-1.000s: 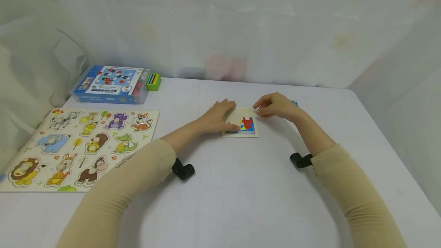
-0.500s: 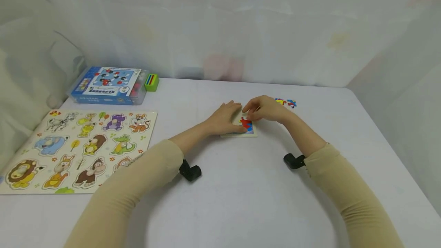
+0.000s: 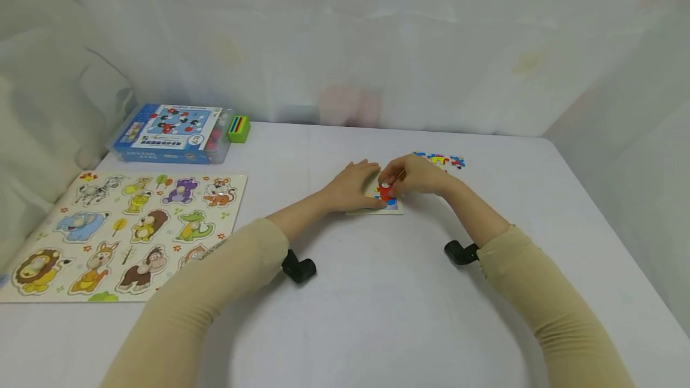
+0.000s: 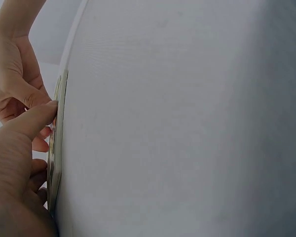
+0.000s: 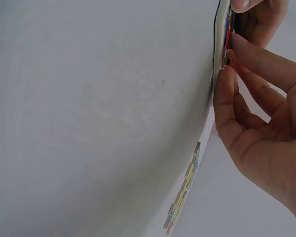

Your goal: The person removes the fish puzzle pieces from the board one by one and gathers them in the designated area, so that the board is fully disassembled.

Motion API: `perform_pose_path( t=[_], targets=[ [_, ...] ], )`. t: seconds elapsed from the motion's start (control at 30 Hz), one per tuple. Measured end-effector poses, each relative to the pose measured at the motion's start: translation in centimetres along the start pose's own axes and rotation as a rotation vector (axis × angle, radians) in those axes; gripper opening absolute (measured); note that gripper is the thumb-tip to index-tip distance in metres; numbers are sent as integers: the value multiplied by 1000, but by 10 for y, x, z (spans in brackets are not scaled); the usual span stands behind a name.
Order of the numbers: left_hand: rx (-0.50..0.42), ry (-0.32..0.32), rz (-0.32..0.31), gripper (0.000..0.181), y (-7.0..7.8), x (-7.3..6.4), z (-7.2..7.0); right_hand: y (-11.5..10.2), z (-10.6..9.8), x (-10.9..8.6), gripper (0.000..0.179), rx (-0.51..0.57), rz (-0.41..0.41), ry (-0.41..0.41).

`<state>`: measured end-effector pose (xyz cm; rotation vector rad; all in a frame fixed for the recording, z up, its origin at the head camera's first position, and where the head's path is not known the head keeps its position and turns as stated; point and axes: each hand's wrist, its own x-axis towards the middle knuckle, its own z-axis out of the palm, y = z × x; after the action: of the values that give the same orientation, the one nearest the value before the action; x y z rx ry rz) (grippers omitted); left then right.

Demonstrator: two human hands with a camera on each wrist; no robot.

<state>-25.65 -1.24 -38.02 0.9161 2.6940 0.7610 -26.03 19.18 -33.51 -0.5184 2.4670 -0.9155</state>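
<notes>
A small wooden jigsaw tray (image 3: 372,212) lies mid-table with colourful pieces in it. My left hand (image 3: 347,189) is spread over its left side. In the left wrist view the left thumb (image 4: 34,118) presses on top of the tray, and the fingers lie along its edge. My right hand (image 3: 417,175) pinches a red puzzle piece (image 3: 384,189) with thumb and fingertips at the tray's right side, partly hidden by the fingers. The right wrist view has the right hand (image 5: 266,113) touching the tray's edge (image 5: 218,49). Several loose puzzle pieces (image 3: 439,160) lie behind the right hand.
A large animal peg puzzle board (image 3: 124,223) covers the table's left side. Behind it stand a blue-and-clear plastic box (image 3: 172,133) and a small green block (image 3: 238,129). White cloth hangs along the back and both sides.
My right hand has moved left from beside the tray onto its right part, uncovering the loose pieces. The left hand has shifted slightly right, its thumb farther across the tray.
</notes>
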Motion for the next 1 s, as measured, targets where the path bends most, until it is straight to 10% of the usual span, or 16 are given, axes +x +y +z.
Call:
perform_pose_path(
  t=[1.0],
  targets=[
    [2,-12,-2,81,-1,-2,0,0,5,6,30,-57,-25,44]
  ],
)
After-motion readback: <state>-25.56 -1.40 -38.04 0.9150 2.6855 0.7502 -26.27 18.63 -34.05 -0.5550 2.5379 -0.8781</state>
